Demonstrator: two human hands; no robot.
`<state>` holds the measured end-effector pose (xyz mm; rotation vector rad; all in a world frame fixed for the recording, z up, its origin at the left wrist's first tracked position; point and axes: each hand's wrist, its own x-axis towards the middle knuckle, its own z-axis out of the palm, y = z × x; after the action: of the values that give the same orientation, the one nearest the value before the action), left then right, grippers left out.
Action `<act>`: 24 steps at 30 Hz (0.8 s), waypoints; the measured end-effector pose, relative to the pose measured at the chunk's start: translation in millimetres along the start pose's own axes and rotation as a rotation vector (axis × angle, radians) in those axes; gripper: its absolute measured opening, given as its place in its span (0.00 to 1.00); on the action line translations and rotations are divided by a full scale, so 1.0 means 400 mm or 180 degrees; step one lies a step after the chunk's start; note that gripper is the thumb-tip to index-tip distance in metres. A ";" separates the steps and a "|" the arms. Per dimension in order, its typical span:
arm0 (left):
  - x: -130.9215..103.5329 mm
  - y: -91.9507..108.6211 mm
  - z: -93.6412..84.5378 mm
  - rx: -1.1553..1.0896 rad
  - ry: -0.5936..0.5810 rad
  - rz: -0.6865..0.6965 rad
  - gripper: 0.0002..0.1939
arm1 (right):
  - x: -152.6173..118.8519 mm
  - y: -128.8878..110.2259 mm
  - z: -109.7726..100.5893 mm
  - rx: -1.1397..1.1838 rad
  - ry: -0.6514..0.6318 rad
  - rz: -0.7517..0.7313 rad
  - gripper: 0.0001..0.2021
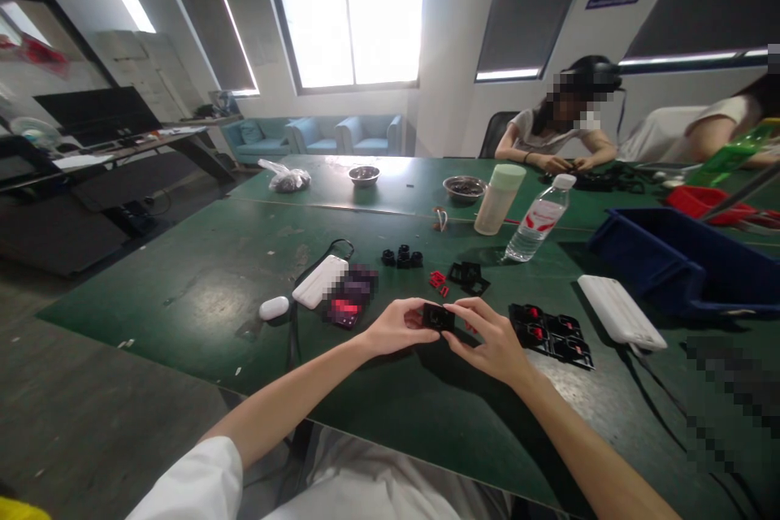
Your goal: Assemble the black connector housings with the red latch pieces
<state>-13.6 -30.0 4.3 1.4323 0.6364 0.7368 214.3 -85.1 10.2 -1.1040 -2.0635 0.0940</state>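
Both hands meet over the near part of the green table (244,325). Between them is a small black plastic part (439,317), roughly square. My left hand (399,327) pinches it from the left side. My right hand (487,339) grips its right edge with thumb and fingers. Just beyond my hands lie small red plastic pieces (437,283) and flat black square frames (469,276). Several black round-topped parts (402,257) stand farther left. To the right of my right hand, black parts with red pieces in them (552,335) are set out in a block.
A phone (352,296), a white power bank (320,282) and an earbud case (274,308) lie left. A water bottle (540,219), a green-lidded cup (500,199) and a blue bin (682,260) stand right. Metal bowls (465,188) are farther back. A co-worker (564,126) sits across.
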 end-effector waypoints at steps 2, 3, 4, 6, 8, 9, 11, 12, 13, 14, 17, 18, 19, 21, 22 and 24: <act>0.002 0.004 0.000 -0.0119 0.0023 -0.0119 0.29 | -0.001 0.001 -0.001 0.0008 -0.0029 0.0010 0.18; 0.003 0.005 0.001 -0.0159 0.0049 -0.0172 0.29 | -0.001 0.001 -0.001 0.0015 -0.0055 0.0029 0.18; 0.005 0.005 0.001 -0.0185 0.0080 -0.0210 0.29 | -0.002 0.001 -0.001 0.0022 -0.0076 0.0052 0.18; 0.009 0.004 0.001 -0.0193 0.0132 -0.0233 0.29 | -0.002 0.001 -0.001 0.0032 -0.0122 0.0096 0.18; 0.012 0.003 0.002 -0.0185 0.0168 -0.0230 0.29 | -0.002 0.000 0.000 0.0039 -0.0145 0.0123 0.17; 0.013 0.002 0.003 -0.0187 0.0191 -0.0234 0.30 | -0.001 0.000 0.001 0.0048 -0.0148 0.0131 0.17; 0.012 0.003 0.004 -0.0204 0.0245 -0.0255 0.30 | -0.001 0.000 0.001 0.0105 -0.0154 0.0169 0.17; 0.011 0.005 0.005 -0.0223 0.0272 -0.0266 0.30 | 0.000 0.000 0.002 0.0168 -0.0162 0.0213 0.16; 0.010 0.007 0.005 -0.0247 0.0292 -0.0273 0.30 | 0.000 0.000 0.002 0.0263 -0.0185 0.0279 0.16; 0.009 0.010 0.005 -0.0272 0.0302 -0.0278 0.30 | 0.000 -0.001 0.003 0.0390 -0.0218 0.0367 0.16; 0.006 0.017 0.006 -0.0329 0.0308 -0.0281 0.29 | 0.004 -0.008 0.011 0.0950 -0.0216 0.0861 0.20; 0.006 0.019 0.006 -0.0331 0.0309 -0.0277 0.29 | 0.007 -0.012 0.016 0.1180 -0.0153 0.1125 0.22; 0.006 0.020 0.007 -0.0326 0.0307 -0.0271 0.29 | 0.010 -0.016 0.022 0.1409 -0.0074 0.1422 0.24; 0.006 0.022 0.008 -0.0301 0.0299 -0.0242 0.30 | 0.018 -0.026 0.037 0.1810 -0.0027 0.1970 0.28; 0.005 0.023 0.009 -0.0284 0.0301 -0.0215 0.30 | 0.023 -0.031 0.045 0.1956 -0.0099 0.2144 0.29; 0.004 0.027 0.009 -0.0242 0.0322 -0.0154 0.29 | 0.029 -0.041 0.062 0.2136 -0.0303 0.2260 0.29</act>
<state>-10.4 -31.2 15.3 1.3120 0.7112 0.7911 183.0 -80.0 6.5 -1.3268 -1.4291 1.1125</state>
